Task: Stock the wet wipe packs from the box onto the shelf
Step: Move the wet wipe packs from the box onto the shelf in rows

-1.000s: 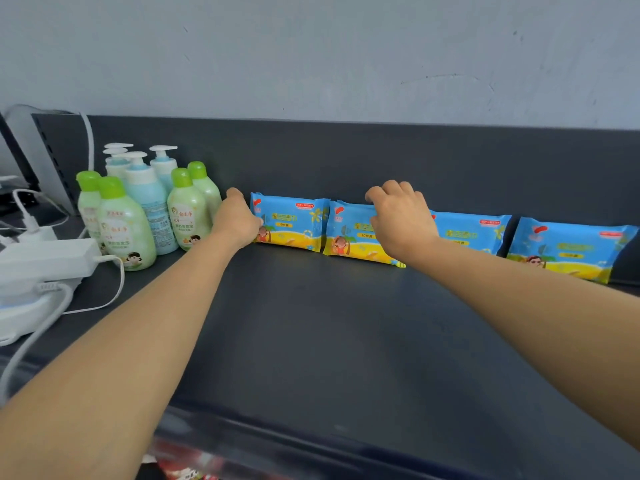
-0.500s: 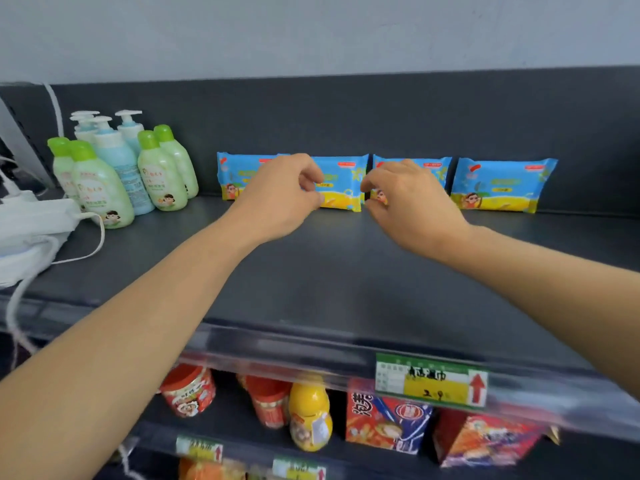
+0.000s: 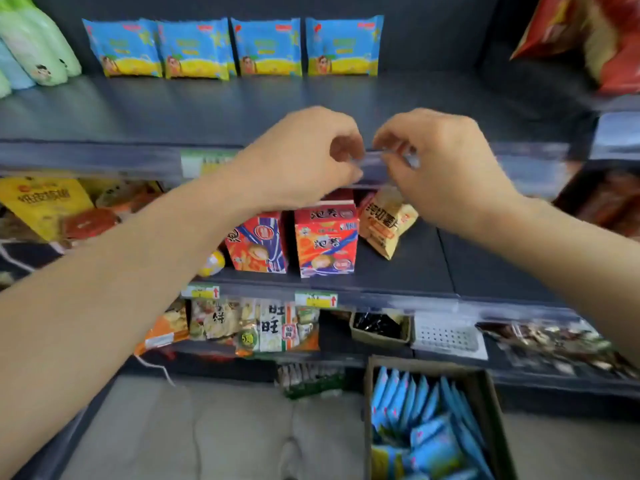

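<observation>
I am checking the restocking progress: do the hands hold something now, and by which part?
Nothing is held. The left hand and right hand are curled and empty before the shelf edge.

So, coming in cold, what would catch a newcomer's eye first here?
Two bare hands nearly meet mid-frame before the edge of the top shelf, the left hand and right hand, fingers curled. Behind them four blue wet wipe packs stand in a row at the shelf's back; lower right, the open box holds more.
</observation>
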Action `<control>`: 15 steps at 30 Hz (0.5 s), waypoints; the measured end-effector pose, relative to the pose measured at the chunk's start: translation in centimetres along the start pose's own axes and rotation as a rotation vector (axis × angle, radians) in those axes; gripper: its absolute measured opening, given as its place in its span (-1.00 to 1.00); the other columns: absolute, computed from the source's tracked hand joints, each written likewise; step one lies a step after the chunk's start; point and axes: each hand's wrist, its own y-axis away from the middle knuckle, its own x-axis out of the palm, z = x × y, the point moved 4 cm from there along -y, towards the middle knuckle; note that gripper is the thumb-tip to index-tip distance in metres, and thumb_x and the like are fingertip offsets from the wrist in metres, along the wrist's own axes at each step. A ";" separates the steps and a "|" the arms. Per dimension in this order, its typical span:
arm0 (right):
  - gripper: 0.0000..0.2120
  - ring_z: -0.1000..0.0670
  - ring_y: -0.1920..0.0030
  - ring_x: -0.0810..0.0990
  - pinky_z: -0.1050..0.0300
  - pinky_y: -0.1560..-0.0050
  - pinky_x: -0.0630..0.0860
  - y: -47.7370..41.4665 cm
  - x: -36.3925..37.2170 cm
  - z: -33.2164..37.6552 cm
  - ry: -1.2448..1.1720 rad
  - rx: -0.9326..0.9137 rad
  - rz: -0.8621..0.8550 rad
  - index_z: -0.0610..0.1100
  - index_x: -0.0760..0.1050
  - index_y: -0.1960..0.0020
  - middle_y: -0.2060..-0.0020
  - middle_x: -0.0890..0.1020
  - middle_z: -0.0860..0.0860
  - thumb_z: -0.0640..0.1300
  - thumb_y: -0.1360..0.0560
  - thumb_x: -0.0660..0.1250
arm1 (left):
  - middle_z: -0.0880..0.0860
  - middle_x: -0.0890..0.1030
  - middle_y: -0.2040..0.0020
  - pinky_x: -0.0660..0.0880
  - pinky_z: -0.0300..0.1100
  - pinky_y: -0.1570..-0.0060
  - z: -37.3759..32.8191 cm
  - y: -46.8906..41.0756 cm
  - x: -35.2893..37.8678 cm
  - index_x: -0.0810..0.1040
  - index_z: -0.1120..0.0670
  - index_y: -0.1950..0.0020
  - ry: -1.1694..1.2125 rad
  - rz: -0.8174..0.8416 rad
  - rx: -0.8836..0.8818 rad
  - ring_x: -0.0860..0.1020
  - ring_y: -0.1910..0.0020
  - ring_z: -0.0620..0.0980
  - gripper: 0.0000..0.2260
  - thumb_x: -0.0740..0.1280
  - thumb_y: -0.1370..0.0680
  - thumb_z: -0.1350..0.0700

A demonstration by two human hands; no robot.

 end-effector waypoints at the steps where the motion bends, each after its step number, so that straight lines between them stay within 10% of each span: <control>1: -0.76 -0.23 0.11 0.61 -0.10 0.10 0.54 2.9 -0.6 -1.1 -0.006 0.024 0.024 -0.23 0.60 0.04 0.14 0.66 -0.18 -0.20 -0.43 0.19 | 0.04 0.65 0.01 0.46 -0.19 -0.02 -1.8 0.8 2.3 0.61 0.10 -0.06 0.013 0.046 0.008 0.57 0.00 -0.02 -0.81 0.37 -0.48 0.10; 7: -0.80 -0.25 0.10 0.59 -0.10 0.09 0.55 18.1 2.5 -8.9 0.018 0.278 0.436 -0.21 0.58 -0.01 0.12 0.65 -0.20 -0.22 -0.50 0.20 | 0.02 0.60 0.10 0.32 -0.31 0.29 -7.5 4.6 17.9 0.61 0.14 -0.07 0.103 0.425 -0.129 0.54 0.06 0.02 -0.80 0.37 -0.49 0.11; 15: -0.71 -0.22 -0.17 0.56 -0.04 -0.13 0.53 31.0 9.1 -15.6 0.133 0.492 0.974 -0.22 0.50 -0.19 -0.17 0.59 -0.21 -0.25 -0.54 0.14 | 0.18 0.63 -0.11 0.48 -0.15 0.02 -5.8 8.7 33.9 0.61 0.23 -0.10 0.138 0.781 -0.328 0.57 -0.06 0.09 -0.79 0.32 -0.52 0.18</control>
